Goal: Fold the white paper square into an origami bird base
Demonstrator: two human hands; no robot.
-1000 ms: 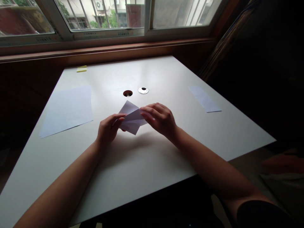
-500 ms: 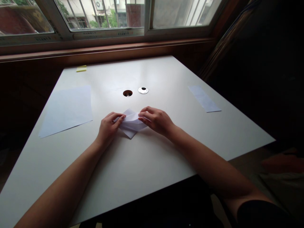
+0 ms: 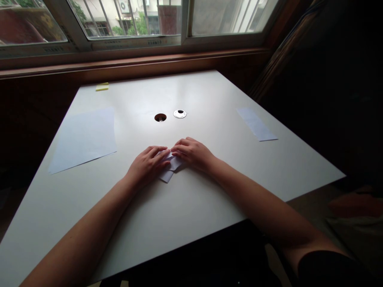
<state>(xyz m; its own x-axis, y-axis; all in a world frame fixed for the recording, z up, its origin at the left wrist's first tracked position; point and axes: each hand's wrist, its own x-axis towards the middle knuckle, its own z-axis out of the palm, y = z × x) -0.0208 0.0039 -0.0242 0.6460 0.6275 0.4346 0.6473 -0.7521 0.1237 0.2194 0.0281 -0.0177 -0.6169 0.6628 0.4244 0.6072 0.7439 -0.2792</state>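
Observation:
A small folded sheet of white paper lies at the middle of the table, mostly covered by my hands. My left hand is closed on its left side, fingers over the top and thumb at the near side. From the right, my right hand grips the paper's far edge, its fingertips meeting those of the left. One folded corner pokes out toward me below the fingers. The far part of the paper is hidden.
On the white table, paper sheets lie at left and a narrow paper strip at right. Beyond my hands are a round cable hole and its loose cover. A yellow-edged pad sits at the far left edge.
My left hand has moved right and both hands have come together over the paper. The raised flap is now pressed lower, and less of the paper shows.

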